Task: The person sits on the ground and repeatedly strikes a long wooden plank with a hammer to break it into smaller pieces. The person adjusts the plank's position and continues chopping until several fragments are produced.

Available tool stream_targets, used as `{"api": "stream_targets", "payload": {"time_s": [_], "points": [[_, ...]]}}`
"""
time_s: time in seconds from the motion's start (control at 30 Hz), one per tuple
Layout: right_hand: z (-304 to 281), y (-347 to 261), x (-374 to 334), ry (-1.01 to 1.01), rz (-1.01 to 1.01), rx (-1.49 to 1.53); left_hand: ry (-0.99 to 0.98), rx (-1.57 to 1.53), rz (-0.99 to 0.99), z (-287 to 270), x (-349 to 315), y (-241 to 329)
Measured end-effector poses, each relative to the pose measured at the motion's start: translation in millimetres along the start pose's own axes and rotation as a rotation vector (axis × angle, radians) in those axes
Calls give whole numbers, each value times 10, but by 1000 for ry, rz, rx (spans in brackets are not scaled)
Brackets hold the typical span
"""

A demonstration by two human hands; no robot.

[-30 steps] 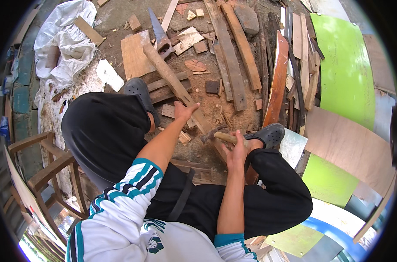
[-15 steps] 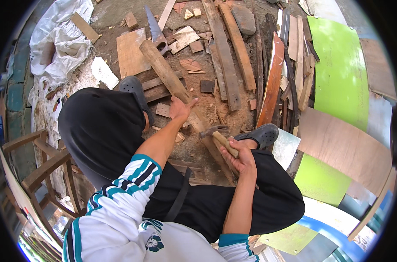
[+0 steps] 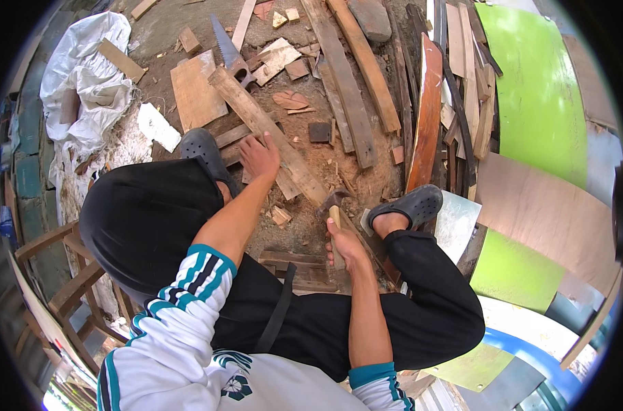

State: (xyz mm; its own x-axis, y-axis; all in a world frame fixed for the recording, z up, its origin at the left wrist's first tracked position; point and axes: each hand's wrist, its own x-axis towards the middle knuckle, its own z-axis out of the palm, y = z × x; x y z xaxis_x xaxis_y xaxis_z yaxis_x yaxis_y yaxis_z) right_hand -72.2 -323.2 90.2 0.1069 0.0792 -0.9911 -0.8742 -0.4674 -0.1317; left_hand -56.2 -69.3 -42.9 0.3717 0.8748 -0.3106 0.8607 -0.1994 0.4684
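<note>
A long, worn wooden plank lies slantwise between my feet. My left hand is at its left edge, fingers bent over the wood; the thumb does not show. In my right hand is a claw hammer, gripped by its pale wooden handle. The dark hammer head rests on or just over the plank's nearer part; whether it touches a nail is too small to tell. Beyond the plank's far end lies a handsaw, beside a flat square board.
Long boards and a reddish-brown plank lie at the far right. Green sheets and a plywood panel line the right side. A wooden frame stands at left, below white sacking. My clogs flank the plank.
My left hand has moved left and slightly away from me, from on top of the plank to its edge. My right hand has shifted left, turning the hammer handle more toward me.
</note>
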Motion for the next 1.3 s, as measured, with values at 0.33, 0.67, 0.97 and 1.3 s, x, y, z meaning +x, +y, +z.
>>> {"api": "stream_targets", "payload": {"time_s": [0.33,0.67,0.97,1.3], "points": [[101,92,82,142,-63,-151,329,168,390,451,969,103],[17,-703,399,400,-608,-518,280,183,374,536,997,189],[-139,-1256,1555,249,-810,-965,274,195,399,505,985,264],[-440,-727,2041,49,-1133,-536,289,215,425,478,991,271]]}}
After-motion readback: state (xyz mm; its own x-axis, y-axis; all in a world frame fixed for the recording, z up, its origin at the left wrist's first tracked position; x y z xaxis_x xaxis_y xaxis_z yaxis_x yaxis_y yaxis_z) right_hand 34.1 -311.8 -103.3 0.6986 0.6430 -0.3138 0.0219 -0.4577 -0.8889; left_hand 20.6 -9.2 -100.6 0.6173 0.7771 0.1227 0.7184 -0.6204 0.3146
